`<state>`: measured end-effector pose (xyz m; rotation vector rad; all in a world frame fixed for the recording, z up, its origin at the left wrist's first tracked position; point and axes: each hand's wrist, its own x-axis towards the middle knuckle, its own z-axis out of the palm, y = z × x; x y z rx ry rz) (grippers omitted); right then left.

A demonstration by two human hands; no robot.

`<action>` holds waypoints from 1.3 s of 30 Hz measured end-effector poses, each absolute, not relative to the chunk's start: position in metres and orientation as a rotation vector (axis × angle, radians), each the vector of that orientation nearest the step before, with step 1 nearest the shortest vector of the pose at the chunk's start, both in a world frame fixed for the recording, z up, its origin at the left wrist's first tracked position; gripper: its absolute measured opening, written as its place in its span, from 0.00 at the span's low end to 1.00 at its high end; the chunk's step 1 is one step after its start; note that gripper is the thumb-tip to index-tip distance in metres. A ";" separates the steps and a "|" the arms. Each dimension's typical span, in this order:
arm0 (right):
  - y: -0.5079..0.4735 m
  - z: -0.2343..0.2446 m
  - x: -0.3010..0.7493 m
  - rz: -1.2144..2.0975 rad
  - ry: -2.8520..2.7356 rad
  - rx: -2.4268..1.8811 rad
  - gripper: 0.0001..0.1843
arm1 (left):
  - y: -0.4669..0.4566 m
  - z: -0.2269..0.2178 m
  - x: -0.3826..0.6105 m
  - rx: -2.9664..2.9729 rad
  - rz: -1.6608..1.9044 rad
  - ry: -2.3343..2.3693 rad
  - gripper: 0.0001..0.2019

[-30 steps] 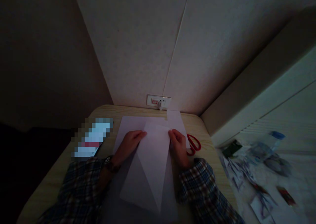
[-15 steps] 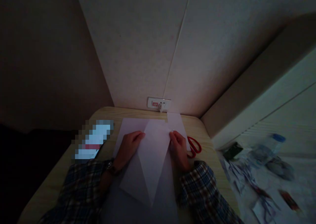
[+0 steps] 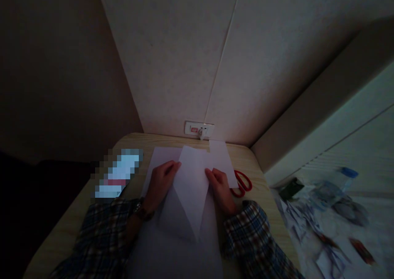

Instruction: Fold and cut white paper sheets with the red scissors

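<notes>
The left hand point(image 3: 160, 182) pinches the left edge of a folded white sheet point(image 3: 192, 180) between thumb and curled fingers. The right hand point(image 3: 221, 186) pinches the opposite edge in the same manner, thumb and forefinger closed on the paper. The sheet is located between the two hands, over the middle of the table point(image 3: 261, 180). A diagonal edge runs down its front face to a point directed toward the person; a second, darker layer shows to the left of this edge.

Beneath the folded sheet, a larger white paper point(image 3: 172, 258) lies flat on the tabletop. A narrower white piece point(image 3: 220, 156) lies at its far right corner, near the wall point(image 3: 172, 65). Scissors with red handles point(image 3: 244, 181) lie just beside this piece, to the right of the right hand; the blades are not visible. A bright rectangular object point(image 3: 118, 174), masked by pixelation, lies to the left of the left hand.

A wall socket point(image 3: 199, 129) with a plug point(image 3: 201, 133) inserted is mounted above the table's far edge. To the right, below table level, are paper scraps point(image 3: 294, 219) and a clear bottle with a blue cap point(image 3: 349, 172).
</notes>
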<state>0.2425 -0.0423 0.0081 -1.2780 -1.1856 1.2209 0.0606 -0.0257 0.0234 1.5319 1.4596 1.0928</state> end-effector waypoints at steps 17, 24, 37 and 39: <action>-0.042 0.003 0.245 1.095 -1.103 -1.212 0.20 | -0.020 0.023 0.057 1.326 1.009 1.262 0.11; -0.040 0.003 0.248 1.023 -1.106 -1.257 0.21 | -0.019 0.025 0.057 1.299 0.987 1.242 0.08; -0.039 0.001 0.252 1.073 -0.986 -1.240 0.19 | -0.016 0.016 0.055 1.348 0.906 1.180 0.09; -0.039 0.002 0.252 1.085 -0.989 -1.225 0.18 | -0.017 0.019 0.055 1.358 0.874 1.208 0.08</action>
